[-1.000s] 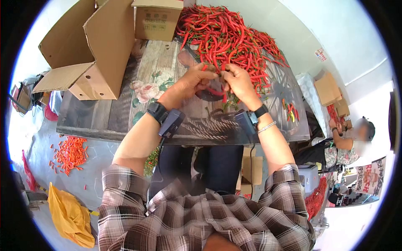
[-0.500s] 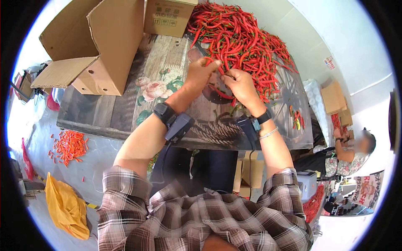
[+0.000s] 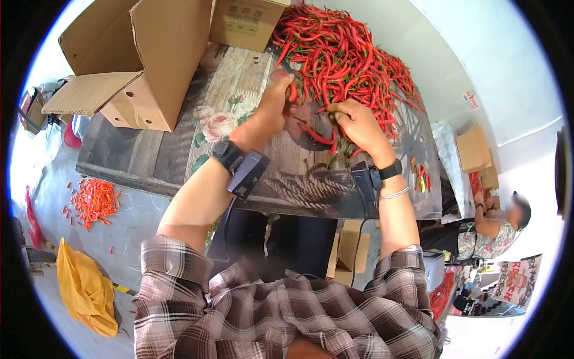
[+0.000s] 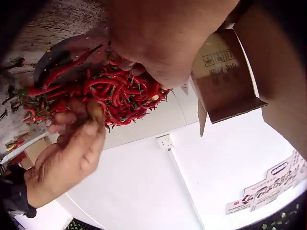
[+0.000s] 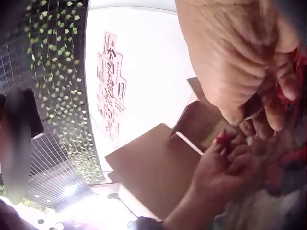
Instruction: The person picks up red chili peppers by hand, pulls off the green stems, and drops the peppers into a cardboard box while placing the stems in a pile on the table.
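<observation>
In the head view my left hand [image 3: 270,113] holds a red chili pepper [image 3: 292,91] that sticks out past the fingers, over the table left of the pile. The right wrist view shows red at this hand's fingertips too. My right hand [image 3: 362,127] is at the near edge of the chili pile [image 3: 341,51], its fingers curled and pinching. Right at its fingertips shows a red chili [image 3: 321,110], mostly covered by the fingers. Between the hands a few loose chilies [image 3: 315,135] lie on a dark round patch. Green stems [image 3: 342,149] lie below the right hand.
An opened cardboard box [image 3: 170,66] stands at the table's left, with a smaller carton [image 3: 245,24] behind. Several short red and yellow-green chilies [image 3: 422,176] lie at the right. Cut red pieces [image 3: 94,202] and a yellow sack [image 3: 86,287] are on the floor. Another person [image 3: 493,230] sits at the right.
My hands have moved apart: the left has drawn left with its chili, while the right has shifted right and slightly nearer me. The head view has also shifted.
</observation>
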`<state>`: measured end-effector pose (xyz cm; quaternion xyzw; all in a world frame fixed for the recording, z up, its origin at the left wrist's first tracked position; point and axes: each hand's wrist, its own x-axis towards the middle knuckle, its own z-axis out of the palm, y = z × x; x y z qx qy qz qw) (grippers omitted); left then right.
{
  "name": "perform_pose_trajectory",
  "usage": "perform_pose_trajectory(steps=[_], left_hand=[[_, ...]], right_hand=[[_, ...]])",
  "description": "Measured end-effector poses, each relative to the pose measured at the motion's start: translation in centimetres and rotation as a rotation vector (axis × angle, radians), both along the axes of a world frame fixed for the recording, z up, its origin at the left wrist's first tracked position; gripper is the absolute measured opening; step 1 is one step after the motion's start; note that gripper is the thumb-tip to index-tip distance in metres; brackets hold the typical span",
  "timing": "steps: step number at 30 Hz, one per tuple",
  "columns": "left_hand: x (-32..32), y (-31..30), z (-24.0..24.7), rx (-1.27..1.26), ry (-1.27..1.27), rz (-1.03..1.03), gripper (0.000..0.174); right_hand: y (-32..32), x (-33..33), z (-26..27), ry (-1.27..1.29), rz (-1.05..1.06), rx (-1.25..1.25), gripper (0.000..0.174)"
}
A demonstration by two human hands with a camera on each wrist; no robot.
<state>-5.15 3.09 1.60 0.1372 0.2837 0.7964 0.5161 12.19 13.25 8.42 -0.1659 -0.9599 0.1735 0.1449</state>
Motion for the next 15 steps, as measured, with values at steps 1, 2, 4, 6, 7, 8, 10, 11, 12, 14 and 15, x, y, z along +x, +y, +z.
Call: perform_pose_trajectory(steps=[1, 2, 4, 6, 7, 8, 10, 11, 12, 14, 15], left_hand=[[0.3, 0.1, 0.1, -0.049, -0.021, 0.015, 0.027], [0.4, 0.0, 0.1, -0.047, -0.024, 0.016, 0.027], [0.5, 0.0, 0.1, -0.061, 0.036, -0.007, 0.026], [0.2, -0.1, -0.3, -0.032, 0.050, -0.048, 0.024], [0.0, 0.0, -0.5, -0.002, 0.061, -0.084, 0.022], [-0.1, 0.1, -0.7, -0.003, 0.063, -0.082, 0.022], [-0.1, 0.1, -0.7, -0.073, 0.096, -0.051, 0.021], [-0.3, 0.1, -0.6, -0.073, 0.098, -0.047, 0.021], [-0.4, 0.1, -0.8, -0.062, 0.101, -0.070, 0.018], [-0.6, 0.2, -1.0, -0.051, 0.100, -0.085, 0.015], [-0.5, 0.1, -0.9, -0.046, 0.140, -0.077, 0.015]], right_hand=[[0.5, -0.1, -0.1, -0.015, -0.074, 0.055, 0.024], [0.8, -0.4, -0.5, 0.061, -0.134, 0.098, 0.024], [0.5, -1.4, -0.4, 0.016, -0.231, 0.155, 0.025], [0.6, -2.5, -0.6, -0.025, -0.328, 0.210, 0.027], [0.8, -3.1, -0.8, -0.067, -0.381, 0.269, 0.027], [0.9, -3.6, -1.0, -0.110, -0.432, 0.329, 0.028], [1.6, -4.6, -1.8, -0.163, -0.435, 0.343, 0.028], [1.8, -4.9, -2.2, -0.217, -0.440, 0.359, 0.027], [1.9, -5.0, -2.4, -0.180, -0.441, 0.329, 0.025], [2.4, -4.2, -2.1, -0.148, -0.402, 0.188, 0.024], [2.5, -3.9, -1.9, -0.119, -0.368, 0.045, 0.024]])
